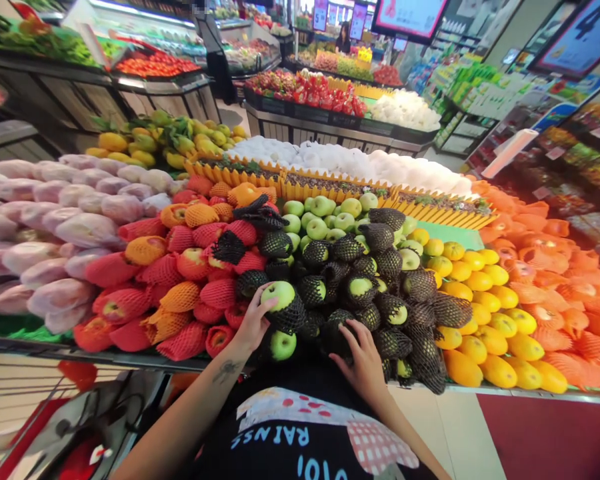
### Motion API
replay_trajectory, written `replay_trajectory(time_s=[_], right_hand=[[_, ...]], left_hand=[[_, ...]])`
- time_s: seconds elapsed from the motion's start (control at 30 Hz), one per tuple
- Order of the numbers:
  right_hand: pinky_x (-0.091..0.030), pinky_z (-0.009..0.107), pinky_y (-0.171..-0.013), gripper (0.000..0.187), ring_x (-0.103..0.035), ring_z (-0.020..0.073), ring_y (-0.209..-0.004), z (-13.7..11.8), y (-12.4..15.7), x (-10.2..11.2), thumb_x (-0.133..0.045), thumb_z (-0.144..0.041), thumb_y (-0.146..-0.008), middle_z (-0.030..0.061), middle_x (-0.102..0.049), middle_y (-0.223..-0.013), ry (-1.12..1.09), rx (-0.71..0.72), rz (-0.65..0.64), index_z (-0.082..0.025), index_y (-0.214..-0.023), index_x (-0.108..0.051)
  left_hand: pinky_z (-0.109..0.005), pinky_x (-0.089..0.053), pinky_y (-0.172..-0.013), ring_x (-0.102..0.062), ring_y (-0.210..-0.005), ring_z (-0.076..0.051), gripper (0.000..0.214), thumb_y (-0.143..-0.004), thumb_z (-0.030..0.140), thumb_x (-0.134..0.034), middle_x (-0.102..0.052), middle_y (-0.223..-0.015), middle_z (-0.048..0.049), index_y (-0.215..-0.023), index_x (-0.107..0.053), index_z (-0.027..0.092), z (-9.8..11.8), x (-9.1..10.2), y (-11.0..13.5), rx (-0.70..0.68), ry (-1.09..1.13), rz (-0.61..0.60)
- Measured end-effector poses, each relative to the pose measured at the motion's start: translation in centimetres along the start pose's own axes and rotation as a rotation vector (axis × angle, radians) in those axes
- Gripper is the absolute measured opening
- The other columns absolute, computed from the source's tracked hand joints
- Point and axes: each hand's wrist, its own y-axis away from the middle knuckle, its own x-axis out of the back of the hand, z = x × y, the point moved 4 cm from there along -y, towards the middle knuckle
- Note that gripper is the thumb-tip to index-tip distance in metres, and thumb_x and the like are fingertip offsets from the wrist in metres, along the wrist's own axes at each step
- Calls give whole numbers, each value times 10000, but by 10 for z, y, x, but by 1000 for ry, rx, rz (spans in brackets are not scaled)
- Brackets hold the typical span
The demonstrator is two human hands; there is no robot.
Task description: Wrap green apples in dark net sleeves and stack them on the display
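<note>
My left hand is curled round a green apple in a black foam net at the front of the fruit display. My right hand lies on another black-netted apple a little to the right, fingers bent over it. Around both hands sits a heap of green apples in black nets. A bare green apple lies just below my left hand.
Red and orange netted fruit lies to the left, pink-wrapped fruit further left, yellow fruit to the right. The display shelf edge runs in front. A shopping cart stands at lower left. A person stands far back.
</note>
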Motion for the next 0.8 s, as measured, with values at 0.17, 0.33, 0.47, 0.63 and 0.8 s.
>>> replay_trajectory(time_s=[0.17,0.33,0.47,0.63,0.8], right_hand=[[-397,522,-1159,838,-353,333,-1447,-10,-18,-10,-780,-225,-778,160,-426,-1540,82,37,-135,-215,-1504,-362],[-480,512,-1051,1019,-469,380,-1325,-8,-62,-7,-916,-209,-582,197,-482,-1485,258,9,-319,-190,-1469,-416],[-542,468,-858,988,-589,361,-1095,-6,-91,-5,-948,-214,-512,185,-614,-1280,319,26,-381,-197,-1393,-502],[-502,400,-785,743,-606,335,-1005,-26,-99,-16,-930,-138,-498,143,-669,-1106,371,117,-467,-218,-1173,-632],[-479,341,-698,589,-635,290,-875,-33,-89,-28,-823,20,-493,106,-705,-955,381,173,-530,-207,-1011,-658]], left_hand=[[-350,-550,-799,-669,-948,-245,532,-652,410,-645,-699,-1032,-56,-1140,-607,202,6,-8,0,-43,-23,-21],[-354,-542,-830,-655,-985,-250,533,-675,432,-616,-680,-1087,-70,-1155,-604,200,10,1,0,-104,-103,-12],[-371,-488,-979,-602,-1122,-260,587,-673,398,-714,-612,-1201,-83,-1201,-555,195,15,11,3,-302,-425,-20],[-426,-406,-1110,-532,-1257,-282,715,-693,324,-747,-535,-1325,-130,-1322,-438,183,17,-8,1,-549,-814,-127],[-451,-389,-1140,-509,-1311,-306,811,-659,270,-752,-509,-1385,-136,-1392,-410,204,11,-25,-9,-581,-1029,-200]])
